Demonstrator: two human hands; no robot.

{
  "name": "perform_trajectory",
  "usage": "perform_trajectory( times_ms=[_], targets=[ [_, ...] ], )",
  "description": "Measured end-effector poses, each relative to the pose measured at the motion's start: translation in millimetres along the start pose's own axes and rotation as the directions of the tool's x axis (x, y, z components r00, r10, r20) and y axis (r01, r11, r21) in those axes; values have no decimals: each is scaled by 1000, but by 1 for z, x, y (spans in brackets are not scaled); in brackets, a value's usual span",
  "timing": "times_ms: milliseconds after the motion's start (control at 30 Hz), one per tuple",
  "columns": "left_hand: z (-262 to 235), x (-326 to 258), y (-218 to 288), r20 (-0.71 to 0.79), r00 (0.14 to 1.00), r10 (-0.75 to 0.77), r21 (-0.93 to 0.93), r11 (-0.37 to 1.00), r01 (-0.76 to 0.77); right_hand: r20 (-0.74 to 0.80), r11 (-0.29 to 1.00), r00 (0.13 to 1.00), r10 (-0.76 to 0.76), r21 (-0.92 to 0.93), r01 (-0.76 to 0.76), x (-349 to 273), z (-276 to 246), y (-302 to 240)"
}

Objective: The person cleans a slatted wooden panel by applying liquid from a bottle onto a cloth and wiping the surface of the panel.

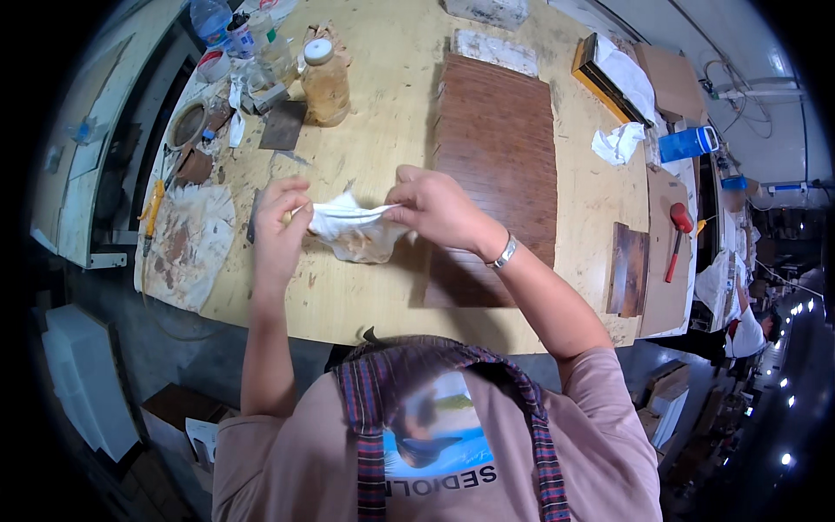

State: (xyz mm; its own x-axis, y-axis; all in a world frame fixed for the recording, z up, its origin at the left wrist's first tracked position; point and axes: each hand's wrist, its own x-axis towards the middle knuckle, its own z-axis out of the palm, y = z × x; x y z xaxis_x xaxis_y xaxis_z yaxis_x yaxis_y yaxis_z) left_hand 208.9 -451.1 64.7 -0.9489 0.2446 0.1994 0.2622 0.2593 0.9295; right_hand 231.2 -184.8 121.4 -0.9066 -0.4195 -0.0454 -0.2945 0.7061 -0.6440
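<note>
Between my two hands a white cloth [361, 242] with brownish stains hangs stretched over the table, its upper edge folded into a band. My left hand [283, 224] pinches one end of that edge between thumb and fingers. At the other end my right hand [437, 209], with a metal band on the wrist, grips the cloth the same way. Just right of the cloth lies a long reddish-brown wooden panel [496, 148] with fine lines across it. My right forearm passes over the panel's near part.
Left of my hands are a stained sheet [193, 248] and a yellow-handled tool [153, 209]. Farther back stand a white-lidded jar [326, 91], a tape roll [187, 123] and a dark square piece [283, 125]. To the right lie crumpled paper [618, 143], a blue bottle [687, 143] and a red mallet [678, 228].
</note>
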Motion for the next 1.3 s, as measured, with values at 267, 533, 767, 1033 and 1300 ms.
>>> perform_trajectory(
  times_ms=[267,533,767,1033,1300],
  targets=[
    [48,0,-17,408,851,-331,-493,705,510,199,733,952,231,608,-305,63,3,34],
    [11,16,-29,139,912,-387,-826,463,322,-402,906,897,186,422,1,200,33,70],
    [6,23,-53,97,899,-427,-911,325,253,-407,928,913,25,348,130,236,46,47],
    [18,30,-70,126,849,-513,-924,251,289,-89,770,926,-366,-588,248,162,20,17],
    [28,26,-59,147,859,-491,-927,235,293,-20,646,941,-339,-732,217,143,-2,30]
  ],
)
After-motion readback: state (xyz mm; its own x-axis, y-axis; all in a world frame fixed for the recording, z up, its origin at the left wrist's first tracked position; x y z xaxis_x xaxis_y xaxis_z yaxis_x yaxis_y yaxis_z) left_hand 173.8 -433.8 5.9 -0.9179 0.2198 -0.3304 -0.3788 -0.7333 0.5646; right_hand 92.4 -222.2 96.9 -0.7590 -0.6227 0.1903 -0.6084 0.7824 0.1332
